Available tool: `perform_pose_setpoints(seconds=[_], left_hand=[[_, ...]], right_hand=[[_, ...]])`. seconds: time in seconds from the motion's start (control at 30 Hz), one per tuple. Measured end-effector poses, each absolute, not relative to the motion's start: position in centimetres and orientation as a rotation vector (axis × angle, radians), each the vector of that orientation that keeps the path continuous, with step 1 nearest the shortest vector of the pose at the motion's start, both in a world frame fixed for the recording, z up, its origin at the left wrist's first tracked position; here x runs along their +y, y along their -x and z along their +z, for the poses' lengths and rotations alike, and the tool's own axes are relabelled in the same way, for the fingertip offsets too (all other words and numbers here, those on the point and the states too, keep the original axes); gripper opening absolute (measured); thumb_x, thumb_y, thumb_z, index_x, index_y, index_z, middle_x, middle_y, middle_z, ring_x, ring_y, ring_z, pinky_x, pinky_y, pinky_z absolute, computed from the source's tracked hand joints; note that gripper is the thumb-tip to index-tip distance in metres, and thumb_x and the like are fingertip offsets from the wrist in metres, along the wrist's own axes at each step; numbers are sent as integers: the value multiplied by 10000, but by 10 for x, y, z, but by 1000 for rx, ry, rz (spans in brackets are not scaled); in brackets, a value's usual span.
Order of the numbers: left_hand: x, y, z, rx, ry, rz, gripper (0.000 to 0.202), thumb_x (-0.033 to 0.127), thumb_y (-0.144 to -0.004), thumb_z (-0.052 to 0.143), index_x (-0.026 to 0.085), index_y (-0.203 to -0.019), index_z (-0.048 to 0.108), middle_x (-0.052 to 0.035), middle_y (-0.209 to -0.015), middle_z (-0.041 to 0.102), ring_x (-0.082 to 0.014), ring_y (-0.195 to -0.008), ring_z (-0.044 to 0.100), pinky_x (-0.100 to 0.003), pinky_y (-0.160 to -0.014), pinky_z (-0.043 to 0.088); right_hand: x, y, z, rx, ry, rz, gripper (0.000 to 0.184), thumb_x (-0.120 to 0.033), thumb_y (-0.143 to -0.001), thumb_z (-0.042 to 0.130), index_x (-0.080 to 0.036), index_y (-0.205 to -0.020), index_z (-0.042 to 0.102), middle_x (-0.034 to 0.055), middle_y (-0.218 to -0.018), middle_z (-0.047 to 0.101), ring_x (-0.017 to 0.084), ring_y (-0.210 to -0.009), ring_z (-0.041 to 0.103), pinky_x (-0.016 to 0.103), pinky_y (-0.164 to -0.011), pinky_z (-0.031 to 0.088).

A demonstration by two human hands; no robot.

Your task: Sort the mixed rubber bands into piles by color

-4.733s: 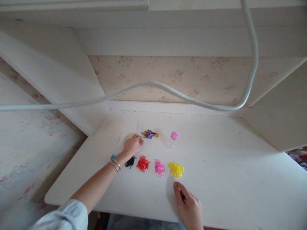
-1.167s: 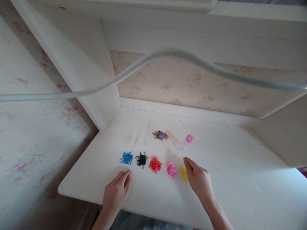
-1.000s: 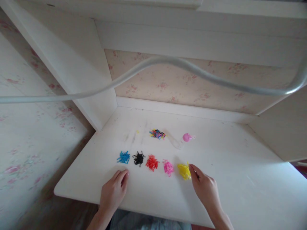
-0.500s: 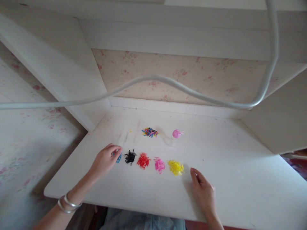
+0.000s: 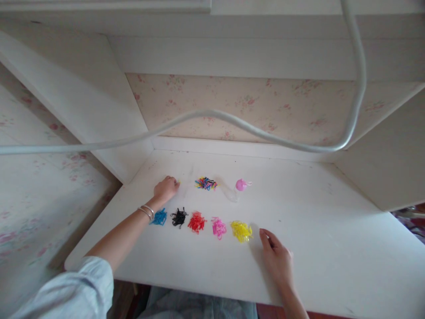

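My left hand (image 5: 167, 188) reaches over the far left of the desk, its fingers pinched at a small yellow rubber band (image 5: 179, 181). Just right of it lies a mixed heap of coloured rubber bands (image 5: 206, 183). Nearer to me, sorted piles form a row: blue bands (image 5: 160, 217), black bands (image 5: 179, 217), red bands (image 5: 197, 222), pink bands (image 5: 219, 228) and yellow bands (image 5: 241, 231). My right hand (image 5: 278, 259) rests on the desk right of the yellow pile, fingers curled together, with nothing visible in them.
A clear, bag-like container with a pink rabbit-shaped top (image 5: 241, 184) lies beyond the piles. A thick white cable (image 5: 212, 114) crosses the view above the white desk (image 5: 325, 230). Side panels (image 5: 109, 110) and a papered back wall enclose the desk.
My left hand has moved away from the blue pile, forward to the small yellow rubber band, and the blue pile is now uncovered. My right hand stays almost in place.
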State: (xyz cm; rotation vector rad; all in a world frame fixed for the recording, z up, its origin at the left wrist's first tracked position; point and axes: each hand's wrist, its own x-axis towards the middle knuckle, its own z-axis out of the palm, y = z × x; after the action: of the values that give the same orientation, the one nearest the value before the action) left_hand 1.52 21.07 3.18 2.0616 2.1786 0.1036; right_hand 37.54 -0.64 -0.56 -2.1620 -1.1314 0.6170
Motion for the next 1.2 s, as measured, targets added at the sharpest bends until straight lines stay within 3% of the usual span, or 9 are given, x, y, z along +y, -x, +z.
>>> perform_pose_setpoints(seconds=[0.3, 0.5, 0.77, 1.0, 1.2], left_hand=[[233, -16, 35, 1905, -2211, 47, 314, 316, -861, 405, 258, -1004, 678, -45, -1137, 633, -180, -982, 602, -254, -831, 442], [246, 23, 53, 1688, -2262, -27, 267, 308, -760, 499, 236, -892, 719, -34, -992, 693, -164, -891, 624, -222, -816, 440], [236, 25, 56, 1796, -2260, 21, 318, 387, -801, 459, 252, -965, 696, -40, -1032, 674, -166, -886, 622, -245, -790, 448], [236, -24, 42, 1963, -2222, 4, 409, 552, -806, 438, 256, -909, 702, -70, -1099, 661, -238, -926, 631, -317, -760, 467], [239, -44, 43, 2084, -2213, -20, 386, 409, -856, 410, 170, -976, 688, -146, -1087, 658, -258, -960, 625, -337, -780, 474]], right_hand=[[-7, -375, -5, -1207, 2179, 582, 552, -612, -837, 371, -216, -1048, 693, 45, -804, 722, 183, -688, 649, 231, -602, 421], [-7, -375, -6, -1216, 2180, 577, 533, -611, -836, 377, -232, -1026, 701, 34, -796, 723, 173, -677, 649, 222, -588, 423], [-4, -376, -6, -1206, 2235, 605, 507, -608, -835, 387, -256, -1040, 690, 18, -795, 721, 184, -721, 660, 228, -610, 422], [-4, -373, -4, -1184, 2188, 566, 539, -608, -834, 374, -225, -1025, 702, 41, -811, 724, 179, -689, 654, 231, -610, 434], [-4, -373, -5, -1177, 2178, 543, 552, -617, -831, 373, -216, -1018, 703, 37, -768, 717, 171, -652, 639, 226, -581, 425]])
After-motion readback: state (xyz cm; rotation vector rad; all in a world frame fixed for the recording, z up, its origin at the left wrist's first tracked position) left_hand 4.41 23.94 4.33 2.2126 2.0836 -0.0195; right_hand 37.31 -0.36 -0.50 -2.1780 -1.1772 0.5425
